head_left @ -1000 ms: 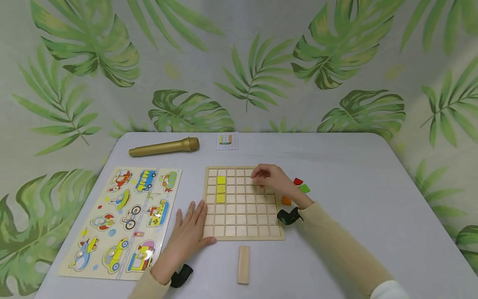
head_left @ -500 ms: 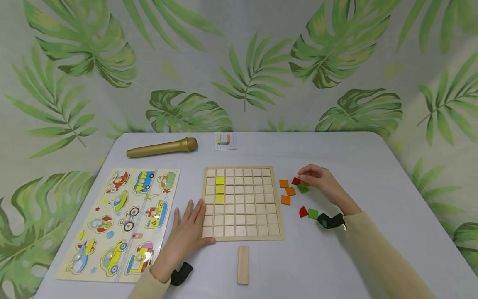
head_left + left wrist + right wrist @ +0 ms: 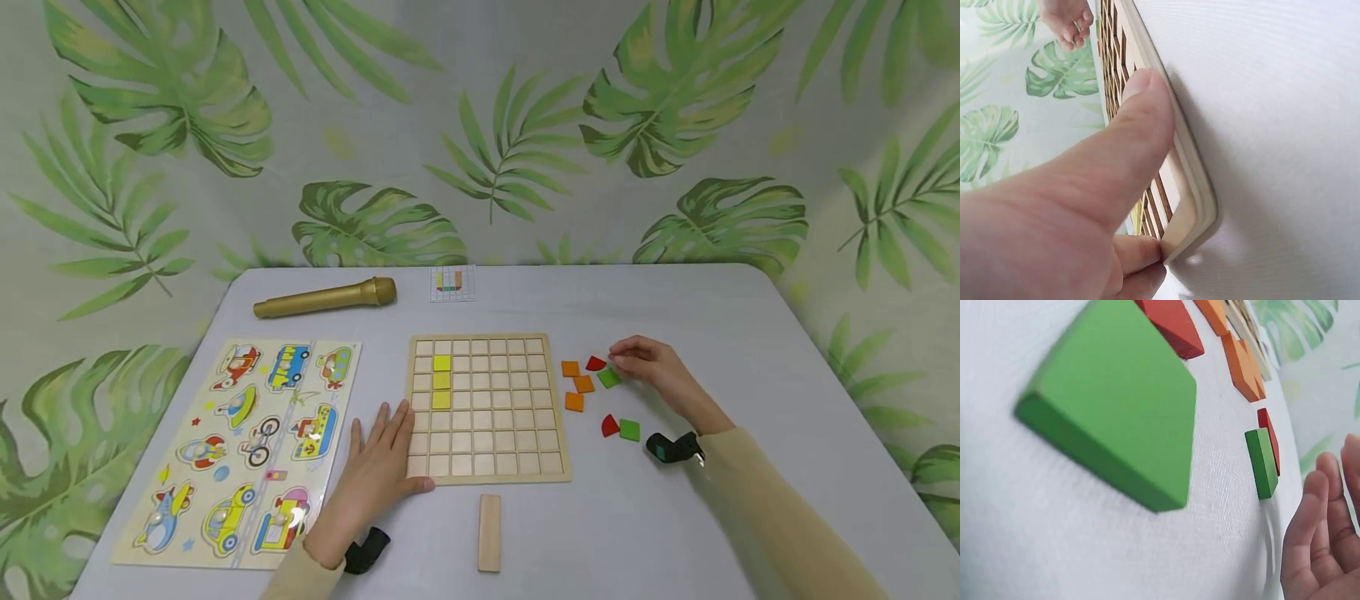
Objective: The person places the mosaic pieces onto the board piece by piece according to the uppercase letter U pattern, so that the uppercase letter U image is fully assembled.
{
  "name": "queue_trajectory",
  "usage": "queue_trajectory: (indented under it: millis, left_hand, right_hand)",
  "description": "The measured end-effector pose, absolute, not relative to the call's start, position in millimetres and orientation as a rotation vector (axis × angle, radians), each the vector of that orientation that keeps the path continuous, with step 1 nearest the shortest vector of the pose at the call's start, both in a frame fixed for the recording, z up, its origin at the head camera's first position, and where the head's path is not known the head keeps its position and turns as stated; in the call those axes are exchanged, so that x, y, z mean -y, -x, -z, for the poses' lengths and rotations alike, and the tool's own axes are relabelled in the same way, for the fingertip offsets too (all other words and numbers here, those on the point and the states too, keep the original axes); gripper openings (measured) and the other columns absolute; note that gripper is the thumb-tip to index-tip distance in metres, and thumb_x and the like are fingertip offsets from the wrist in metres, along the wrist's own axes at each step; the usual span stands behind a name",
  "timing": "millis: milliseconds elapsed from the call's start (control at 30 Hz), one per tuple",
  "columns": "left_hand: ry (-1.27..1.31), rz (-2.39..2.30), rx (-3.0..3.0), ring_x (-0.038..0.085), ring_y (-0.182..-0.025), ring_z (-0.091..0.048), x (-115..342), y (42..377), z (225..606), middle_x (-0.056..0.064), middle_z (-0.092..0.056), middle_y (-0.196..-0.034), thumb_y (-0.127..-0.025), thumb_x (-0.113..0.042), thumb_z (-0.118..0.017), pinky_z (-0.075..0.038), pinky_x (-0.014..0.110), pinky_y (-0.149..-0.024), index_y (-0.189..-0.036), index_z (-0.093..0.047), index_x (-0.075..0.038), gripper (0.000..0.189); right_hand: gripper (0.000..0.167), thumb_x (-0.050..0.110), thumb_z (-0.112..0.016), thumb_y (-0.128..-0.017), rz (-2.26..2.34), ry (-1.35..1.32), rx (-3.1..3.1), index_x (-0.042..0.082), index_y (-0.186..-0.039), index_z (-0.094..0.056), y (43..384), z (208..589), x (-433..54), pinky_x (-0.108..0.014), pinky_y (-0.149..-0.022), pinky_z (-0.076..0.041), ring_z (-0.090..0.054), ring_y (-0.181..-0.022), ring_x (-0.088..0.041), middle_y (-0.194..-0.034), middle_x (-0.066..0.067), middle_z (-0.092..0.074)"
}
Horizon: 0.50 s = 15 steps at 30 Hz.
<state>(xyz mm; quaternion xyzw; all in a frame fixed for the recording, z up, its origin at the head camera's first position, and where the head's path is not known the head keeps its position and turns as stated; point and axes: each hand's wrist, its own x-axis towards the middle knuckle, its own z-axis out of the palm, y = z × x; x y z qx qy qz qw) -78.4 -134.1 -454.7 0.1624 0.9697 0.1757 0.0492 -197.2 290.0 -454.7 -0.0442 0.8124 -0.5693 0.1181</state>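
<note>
My left hand (image 3: 375, 462) lies flat at the lower left of a wooden grid board (image 3: 487, 480), fingers straight along its edge. In the left wrist view the thumb crosses the board's rim (image 3: 1200, 187). Three yellow square tiles (image 3: 442, 381) sit in one column of cells. To the right of the board, my right hand (image 3: 652, 371) hovers beside a green tile (image 3: 609, 378) and a red quarter-round tile (image 3: 596, 363). The right wrist view shows its loosely bent fingers (image 3: 1315, 500) apart from the farther green tile (image 3: 1262, 464), holding nothing.
Three orange tiles (image 3: 583, 384) lie beside the board, with another red tile (image 3: 610, 426) and green tile (image 3: 630, 429) nearer. A vehicle puzzle (image 3: 202, 508) is at left. Behind are a gold microphone (image 3: 330, 298) and a pattern card (image 3: 453, 284); a wooden strip (image 3: 489, 533) lies in front.
My right hand has gone from above the board's right side out to the loose tiles, then slightly farther right, away from the red tile. The left hand stays put.
</note>
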Motion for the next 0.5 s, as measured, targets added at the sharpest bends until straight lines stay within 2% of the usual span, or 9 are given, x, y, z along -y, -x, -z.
queue_trajectory:
  millis: [167, 333, 500]
  left_hand:
    - [-0.477, -0.531, -2.961, 0.044, -0.14, -0.015, 133.2, 79.3, 456.7, 0.023, -0.026, -0.152, -0.071, -0.042, -0.08, -0.004, 0.068, -0.105, -0.144, -0.032, 0.009, 0.101]
    - [-0.479, -0.525, -2.96, 0.043, -0.14, -0.015, 133.2, 80.8, 458.5, 0.022, -0.026, -0.152, -0.071, -0.043, -0.081, -0.004, 0.068, -0.105, -0.144, -0.033, 0.008, 0.101]
    - [-0.482, -0.553, -2.962, 0.043, -0.141, -0.014, 134.9, 81.0, 458.7, 0.022, -0.028, -0.152, -0.07, -0.042, -0.081, -0.004, 0.069, -0.105, -0.144, -0.034, 0.008, 0.101]
  right_hand:
    - [0.032, 0.014, -0.063, -0.093, 1.549, 0.156, -2.504, -0.006, -0.118, -0.058, 201.8, 454.9, -281.1, -0.027, -0.071, -0.045, -0.054, -0.09, -0.019, -0.116, -0.021, -0.06]
    - [0.027, 0.009, -0.064, -0.091, 1.431, 0.152, -2.614, -0.005, -0.114, -0.061, 206.5, 458.1, -273.5, -0.028, -0.074, -0.045, -0.056, -0.092, -0.024, -0.112, -0.021, -0.063]
    - [0.023, 0.007, -0.066, -0.089, 1.313, 0.165, -2.713, -0.005, -0.109, -0.063, 210.1, 462.6, -267.9, -0.028, -0.073, -0.047, -0.057, -0.087, -0.025, -0.102, -0.018, -0.065]
